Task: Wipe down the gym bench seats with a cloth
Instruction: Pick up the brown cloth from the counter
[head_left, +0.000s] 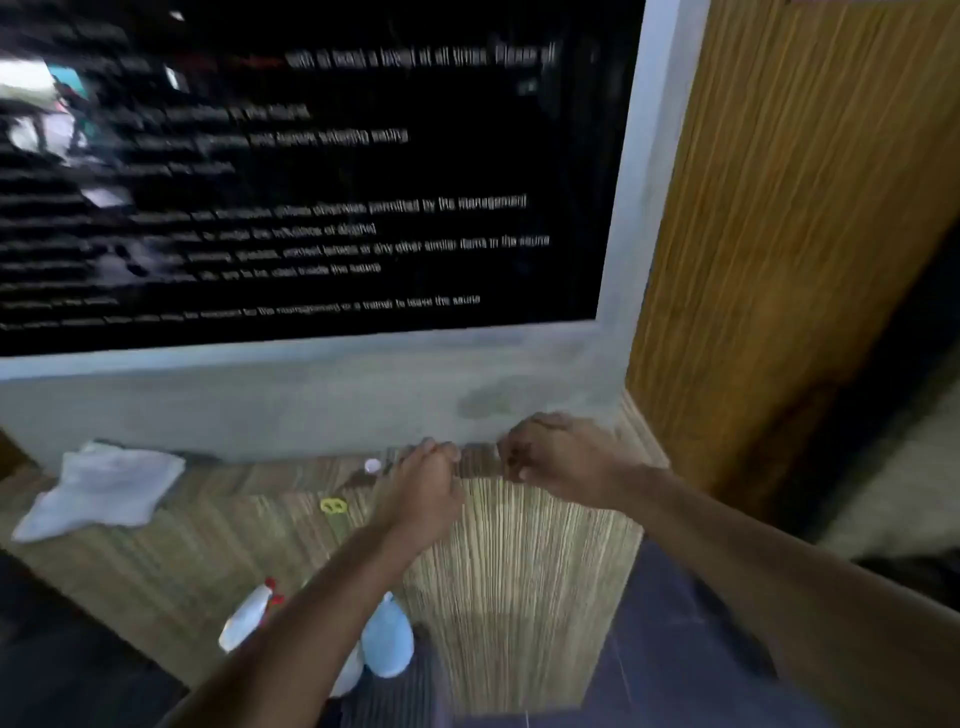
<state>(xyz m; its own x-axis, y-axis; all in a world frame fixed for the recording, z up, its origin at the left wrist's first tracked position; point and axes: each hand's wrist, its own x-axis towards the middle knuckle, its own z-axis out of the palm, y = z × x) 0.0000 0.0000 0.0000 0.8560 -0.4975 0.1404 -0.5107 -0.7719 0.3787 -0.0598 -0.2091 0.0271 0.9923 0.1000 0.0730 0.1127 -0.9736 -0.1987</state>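
Forearms reach up-frame over bottles (387, 639) onto the bench (519, 571).
Left hand (426, 483) and right hand (550, 457), centre frame, fingers curled; any grip too blurred to tell. Cloth (104, 488) lies left.

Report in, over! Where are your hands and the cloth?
Left hand and right hand curled at back of bench, grip unclear. Cloth lies apart, untouched. Spray bottle and blue bottle by left arm.

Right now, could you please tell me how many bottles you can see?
2: a white spray bottle with a red trigger left of the left forearm, and a pale blue bottle just right of it. The forearm may hide another.
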